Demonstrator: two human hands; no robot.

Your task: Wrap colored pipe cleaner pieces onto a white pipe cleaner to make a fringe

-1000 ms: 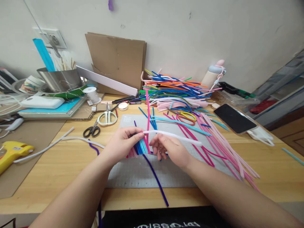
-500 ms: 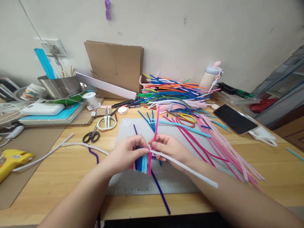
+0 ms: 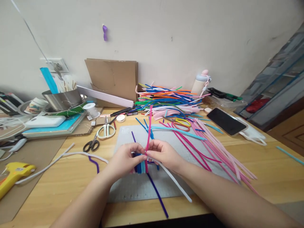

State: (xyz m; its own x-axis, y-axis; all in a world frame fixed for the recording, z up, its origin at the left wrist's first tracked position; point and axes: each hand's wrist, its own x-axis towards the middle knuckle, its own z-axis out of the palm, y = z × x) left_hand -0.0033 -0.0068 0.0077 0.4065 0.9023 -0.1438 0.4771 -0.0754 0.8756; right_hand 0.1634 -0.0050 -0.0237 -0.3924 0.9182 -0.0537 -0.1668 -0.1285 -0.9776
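Note:
My left hand [image 3: 130, 159] is closed around a woven band of pipe cleaners [image 3: 142, 167] in pink, dark blue and light blue, just above a grey cutting mat [image 3: 133, 191]. At the band's right end, my right hand [image 3: 165, 155] pinches a bright pink pipe cleaner [image 3: 149, 126] that stands nearly upright. A white pipe cleaner [image 3: 177, 183] runs out from under the right fingers, slanting down to the right. Beneath the hands, a dark purple pipe cleaner [image 3: 158, 196] sticks out toward the table's front edge. The fingers hide most of the band.
A heap of coloured pipe cleaners [image 3: 168, 99] lies at the back, with pink ones [image 3: 220, 152] spread on the right. White-handled scissors [image 3: 106, 131], black-handled scissors [image 3: 91, 145] and a yellow glue gun [image 3: 17, 174] are on the left. A phone [image 3: 226, 121] rests back right.
The right hand's fingers have closed in on the pink pipe cleaner beside the left thumb. The white pipe cleaner's free end has swung down and left. The camera view has tilted up.

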